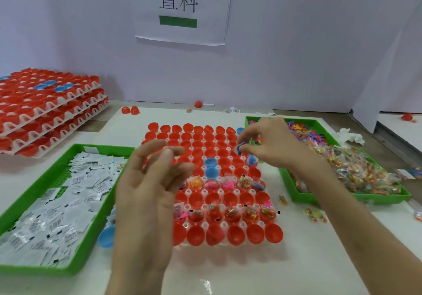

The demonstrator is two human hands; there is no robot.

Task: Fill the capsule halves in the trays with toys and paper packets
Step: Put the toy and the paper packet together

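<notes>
Checking the right hand (269, 143): what does it carry, and why there? (Trainee)

Its fingers (245, 150) are clamped on a small blue-and-white piece (239, 149), thumb against forefinger. It hovers over the far right of the capsule tray (219, 190), just beside the toy bin (303, 200). I judge it is positioned to drop the piece into an open half. What the piece is cannot be told. (Supervisor)

And the left hand (148, 187)? (Trainee)

It is raised over the tray's left edge with fingers apart and loosely bent. Nothing shows between them, though the hand is blurred. It hides several cups on that side. (Supervisor)

Where does the fill stand? (Trainee)

Red capsule halves (235, 235) sit mouth up in the tray. Two rows in the near part hold bagged toys (247, 213). The nearest row, the row between them and the far rows look empty. Two blue halves (211, 168) sit mid-tray. By my estimate, most of the tray remains. (Supervisor)

Supplies? (Trainee)

Paper packets (75, 203) fill the packet bin (68, 268) on the left, and toy bags are heaped in the right bin. Each supply probably serves the hand on its side. (Supervisor)

Obstructions? (Trainee)

Stacked trays (45, 111) stand far left. A loose blue half (106, 235) lies against the packet bin. Stray toy bags (316, 216) lie on the tabletop (296, 260). None blocks the tray. (Supervisor)
</notes>
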